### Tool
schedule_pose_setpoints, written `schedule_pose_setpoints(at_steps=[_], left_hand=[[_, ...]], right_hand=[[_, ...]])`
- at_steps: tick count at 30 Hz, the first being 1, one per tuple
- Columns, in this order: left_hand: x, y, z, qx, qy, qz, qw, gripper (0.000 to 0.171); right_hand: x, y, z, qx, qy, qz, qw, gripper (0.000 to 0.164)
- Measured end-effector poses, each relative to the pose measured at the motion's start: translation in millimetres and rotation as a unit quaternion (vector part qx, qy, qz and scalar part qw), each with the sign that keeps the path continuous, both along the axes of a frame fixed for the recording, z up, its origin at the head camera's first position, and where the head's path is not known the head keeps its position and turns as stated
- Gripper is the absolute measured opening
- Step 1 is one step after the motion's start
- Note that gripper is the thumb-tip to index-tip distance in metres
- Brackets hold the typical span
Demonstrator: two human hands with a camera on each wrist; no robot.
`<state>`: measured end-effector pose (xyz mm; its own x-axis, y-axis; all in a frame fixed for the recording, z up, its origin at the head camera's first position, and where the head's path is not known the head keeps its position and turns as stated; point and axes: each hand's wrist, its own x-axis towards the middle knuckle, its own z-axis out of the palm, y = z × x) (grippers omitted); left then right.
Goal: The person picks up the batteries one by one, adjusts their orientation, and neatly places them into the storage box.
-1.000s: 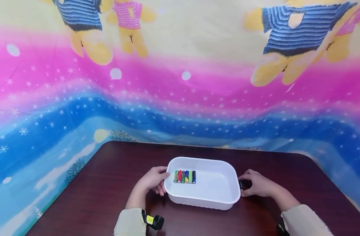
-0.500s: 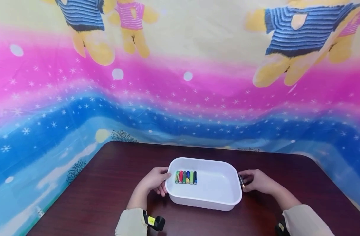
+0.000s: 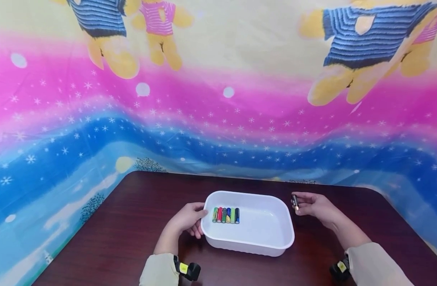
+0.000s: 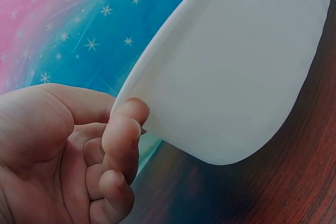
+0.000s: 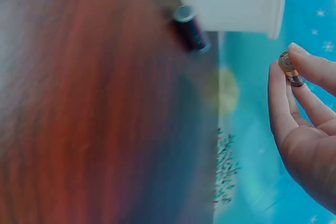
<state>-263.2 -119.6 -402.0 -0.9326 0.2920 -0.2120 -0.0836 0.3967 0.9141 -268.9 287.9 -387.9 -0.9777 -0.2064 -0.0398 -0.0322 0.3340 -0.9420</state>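
A white plastic basin (image 3: pixel 255 238) sits on the table, and several small batteries (image 3: pixel 226 215) of different colours lie side by side in its left half. My left hand (image 3: pixel 187 218) grips the basin's left rim, thumb over the edge; in the left wrist view its fingers (image 4: pixel 123 135) curl at the rim. Just right of the basin, my right hand (image 3: pixel 316 207) pinches a battery (image 3: pixel 295 201) between thumb and fingers, above the table. The right wrist view shows one end of this battery (image 5: pixel 287 64) facing the camera.
On the dark wooden table (image 3: pixel 161 190), a dark cylinder with a silvery end (image 5: pixel 190 29) stands or lies near the basin in the right wrist view; it is blurred. A patterned cloth (image 3: pixel 218 119) with snowflakes and bears hangs behind and around the table.
My right hand has lifted from low beside the basin's right wall, moving up and slightly away with the battery in its fingers. The left hand keeps its hold on the rim.
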Motion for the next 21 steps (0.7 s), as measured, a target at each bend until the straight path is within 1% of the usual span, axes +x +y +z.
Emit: schedule_pose_setpoints(at_steps=[4,7,15,21], left_hand=[[-0.1,0.1,0.0,-0.001,-0.001,0.002,1.0,0.044],[-0.6,0.2,0.0,-0.001,-0.003,0.003,1.0,0.044],[-0.7,1.1,0.2,-0.005,-0.001,0.001,1.0,0.044],[-1.2,0.5,1.0,-0.005,0.001,0.002,1.0,0.044]], right_hand=[[-3.3,-7.0,11.0,-0.015,0.003,0.006,1.0,0.069],[-5.4,-13.2,19.5,-0.016,0.002,0.008,1.0,0.069],[-10.0,-28.9,36.2,-0.001,-0.004,0.016,1.0,0.07],[-14.9,-41.3,42.7,0.02,-0.008,0.017,1.0,0.069]])
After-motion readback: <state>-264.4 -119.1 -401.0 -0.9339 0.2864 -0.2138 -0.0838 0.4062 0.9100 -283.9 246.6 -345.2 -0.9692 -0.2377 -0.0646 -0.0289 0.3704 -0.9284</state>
